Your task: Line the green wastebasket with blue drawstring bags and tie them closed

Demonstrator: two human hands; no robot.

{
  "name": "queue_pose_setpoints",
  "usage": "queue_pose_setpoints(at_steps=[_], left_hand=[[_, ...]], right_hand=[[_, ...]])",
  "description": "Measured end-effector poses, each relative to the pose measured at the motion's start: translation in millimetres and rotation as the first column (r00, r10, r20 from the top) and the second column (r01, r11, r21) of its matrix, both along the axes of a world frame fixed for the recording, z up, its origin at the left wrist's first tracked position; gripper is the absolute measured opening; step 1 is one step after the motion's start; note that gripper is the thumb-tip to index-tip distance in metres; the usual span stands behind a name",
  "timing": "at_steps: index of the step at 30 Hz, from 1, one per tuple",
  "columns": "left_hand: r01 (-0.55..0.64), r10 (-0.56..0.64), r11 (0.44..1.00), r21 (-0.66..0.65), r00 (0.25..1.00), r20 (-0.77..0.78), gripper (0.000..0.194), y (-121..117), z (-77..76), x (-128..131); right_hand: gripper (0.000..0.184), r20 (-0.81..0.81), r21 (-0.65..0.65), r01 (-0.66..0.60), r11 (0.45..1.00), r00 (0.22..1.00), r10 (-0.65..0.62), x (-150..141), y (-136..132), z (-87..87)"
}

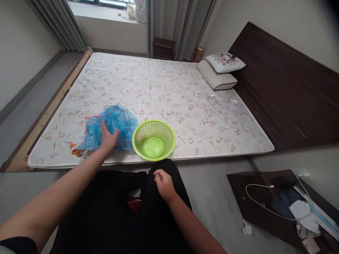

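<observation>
Right hand (pixel 164 185) loosely curled over black trousers (pixel 164 165), nothing held; left hand (pixel 108 137) open, flat on blue plastic bag (pixel 118 121), lime-green plastic basket (pixel 153 140) just right of it on mattress (pixel 169 88).

view: single head-worn camera | position: at the person's head, above the hands | facing: forward and down | near: left hand (pixel 108 137) and right hand (pixel 164 185) in lower frame | middle: mattress (pixel 159 84) across centre, seen whole | far: window (pixel 106 3) at top edge, beyond the mattress's far end
</observation>
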State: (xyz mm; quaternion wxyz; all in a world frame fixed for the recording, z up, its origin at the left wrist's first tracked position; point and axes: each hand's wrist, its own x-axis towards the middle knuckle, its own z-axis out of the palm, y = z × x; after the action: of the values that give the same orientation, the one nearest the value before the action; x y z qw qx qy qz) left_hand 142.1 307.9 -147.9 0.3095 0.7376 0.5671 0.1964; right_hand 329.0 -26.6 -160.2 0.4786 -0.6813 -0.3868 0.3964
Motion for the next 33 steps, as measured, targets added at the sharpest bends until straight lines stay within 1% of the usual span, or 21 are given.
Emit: queue_pose_setpoints(at_steps=[1,2,3,4,5,6,8,10,12,14,17,19,21,23,24,26,27,29,31,32,33], left_hand=[[0.095,-0.087,0.992,0.081,0.992,-0.093,0.061,-12.9,-9.4,1.9],[0.260,-0.241,0.961,0.090,0.953,-0.182,0.059,-23.3,-18.6,2.2],[0.387,-0.366,0.920,0.053,0.902,-0.230,0.052,-29.5,-27.0,0.9],[0.431,-0.411,0.902,0.015,0.870,-0.273,0.043,-30.6,-33.8,-2.2],[0.420,-0.406,0.907,-0.023,0.861,-0.305,0.035,-26.3,-38.7,-6.8],[0.365,-0.356,0.930,-0.036,0.874,-0.331,0.030,-17.0,-41.2,-12.8],[0.222,-0.207,0.975,-0.005,0.898,-0.389,0.030,12.3,-39.9,-26.8],[0.068,-0.045,0.997,0.038,0.897,-0.440,0.037,46.0,-31.9,-40.1],[-0.049,0.073,0.997,0.063,0.885,-0.460,0.045,73.0,-19.9,-48.9],[-0.063,0.096,0.994,0.087,0.892,-0.442,0.057,87.8,-5.3,-51.9],[-0.014,0.108,0.970,0.241,0.918,-0.382,0.075,87.1,21.3,-48.1],[0.026,0.112,0.916,0.401,0.941,-0.318,0.078,73.8,41.2,-44.6],[0.015,0.136,0.847,0.531,0.960,-0.244,0.076,50.3,58.2,-43.9],[-0.059,0.209,0.805,0.591,0.959,-0.189,0.071,16.4,65.6,-48.8],[-0.084,0.231,0.802,0.591,0.957,-0.178,0.070,-3.8,64.1,-54.1],[-0.098,0.243,0.828,0.552,0.950,-0.197,0.067,-46.6,50.0,-71.3],[-0.100,0.245,0.858,0.503,0.942,-0.231,0.064,-67.2,38.6,-82.9],[-0.090,0.216,0.934,0.346,0.913,-0.347,0.055,-101.4,12.2,-109.9],[-0.111,0.178,0.977,0.182,0.895,-0.410,0.057,-121.5,-11.2,-137.4],[-0.152,0.201,0.977,0.149,0.891,-0.407,0.058,-125.8,-19.6,-149.4],[-0.182,0.230,0.971,0.158,0.892,-0.388,0.058,-126.9,-25.2,-159.6]], right_hand=[[0.021,-0.007,-0.002,0.002,1.000,1.000,-0.002,0.6,1.4,-0.1],[0.021,-0.011,-0.005,0.001,1.000,1.000,-0.001,1.1,2.7,-0.1],[0.021,-0.011,-0.010,-0.001,1.000,1.000,0.001,1.3,3.6,0.0],[0.021,-0.008,-0.016,-0.003,1.000,1.000,0.003,1.4,4.0,0.0],[0.021,-0.003,-0.023,-0.002,1.000,1.000,0.002,1.5,3.8,-0.2],[0.021,0.003,-0.030,0.002,1.000,1.000,-0.002,1.6,3.2,-0.4],[0.020,0.006,-0.045,0.017,0.999,1.000,-0.017,2.0,1.1,-1.0],[0.020,-0.009,-0.057,0.033,0.998,0.999,-0.034,2.6,-0.3,-1.5],[0.020,-0.031,-0.067,0.043,0.997,0.999,-0.045,2.9,0.8,-1.5],[0.020,-0.048,-0.077,0.044,0.996,0.998,-0.048,2.5,4.5,-1.6],[0.019,-0.063,-0.086,0.045,0.995,0.997,-0.050,0.5,12.3,-3.4],[0.019,-0.072,-0.082,0.047,0.996,0.996,-0.053,-1.4,17.0,-5.9],[0.019,-0.084,-0.078,0.049,0.996,0.995,-0.055,-3.7,20.8,-8.8],[0.019,-0.096,-0.071,0.044,0.996,0.994,-0.051,-6.8,23.9,-10.9],[0.019,-0.097,-0.065,0.039,0.997,0.994,-0.045,-8.6,25.2,-11.4],[0.019,-0.094,-0.046,0.024,0.999,0.995,-0.028,-12.7,27.4,-11.6],[0.019,-0.095,-0.036,0.017,0.999,0.995,-0.021,-14.7,28.1,-11.4],[0.019,-0.096,-0.022,0.010,1.000,0.995,-0.012,-18.0,28.4,-10.9],[0.020,-0.065,-0.010,-0.009,1.000,0.998,0.008,-18.9,26.9,-10.8],[0.021,-0.029,-0.004,-0.023,1.000,0.999,0.023,-18.1,25.5,-11.0],[0.021,0.015,-0.001,-0.036,0.999,0.999,0.036,-16.4,23.8,-11.4]])
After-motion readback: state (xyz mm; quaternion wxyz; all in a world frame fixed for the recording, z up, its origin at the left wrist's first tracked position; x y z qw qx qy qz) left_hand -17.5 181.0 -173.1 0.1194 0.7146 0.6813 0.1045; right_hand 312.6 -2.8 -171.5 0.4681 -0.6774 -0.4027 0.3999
